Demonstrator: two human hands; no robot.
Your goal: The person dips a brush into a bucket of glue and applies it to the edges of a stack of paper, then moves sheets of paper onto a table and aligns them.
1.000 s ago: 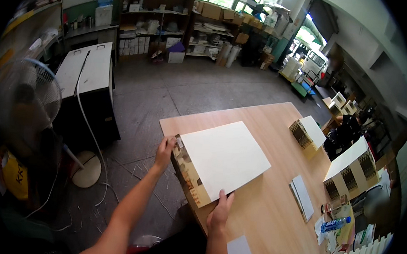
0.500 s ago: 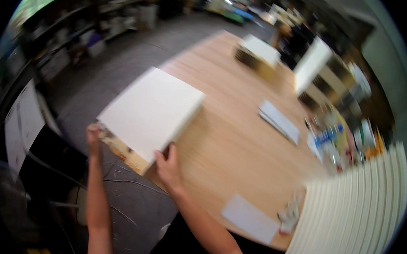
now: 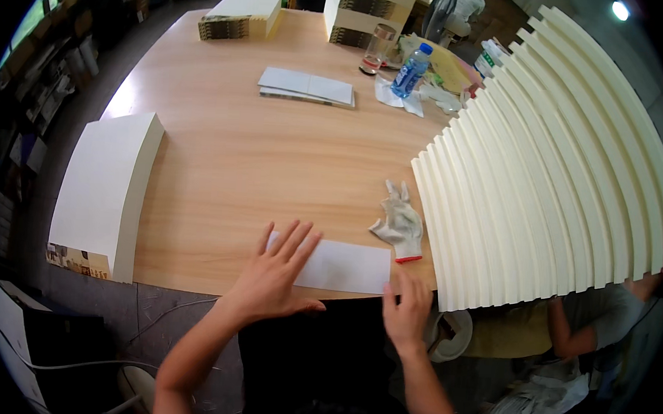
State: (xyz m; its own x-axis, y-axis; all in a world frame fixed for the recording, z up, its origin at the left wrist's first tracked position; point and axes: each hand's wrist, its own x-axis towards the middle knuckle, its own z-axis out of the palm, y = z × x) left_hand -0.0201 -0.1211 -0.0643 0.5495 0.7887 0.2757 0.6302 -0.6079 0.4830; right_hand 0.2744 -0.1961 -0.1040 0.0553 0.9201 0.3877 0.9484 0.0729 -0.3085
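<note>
A white sheet of paper point(image 3: 347, 267) lies flat at the table's near edge. Over its left end my left hand point(image 3: 273, 272) is spread, fingers apart and holding nothing; whether it presses on the sheet I cannot tell. My right hand point(image 3: 409, 307) is at the sheet's right end by the table edge, fingers loosely bent with nothing visible in them. Just beyond it lies a pale work glove point(image 3: 401, 223) with a red cuff. On the left of the table sits a thick stack of white sheets point(image 3: 101, 193) with a printed strip along its near edge.
A large fanned stack of cream slabs point(image 3: 546, 167) fills the right side. Folded papers point(image 3: 307, 86), a blue-capped water bottle point(image 3: 412, 71) and a glass tumbler point(image 3: 377, 49) stand farther back, with more paper stacks point(image 3: 241, 15). Another person's arm point(image 3: 570, 332) shows beneath the slabs.
Both hands have let go of the white stack, which now rests on the table's left side. They have moved right to the single sheet, and the view has swung right.
</note>
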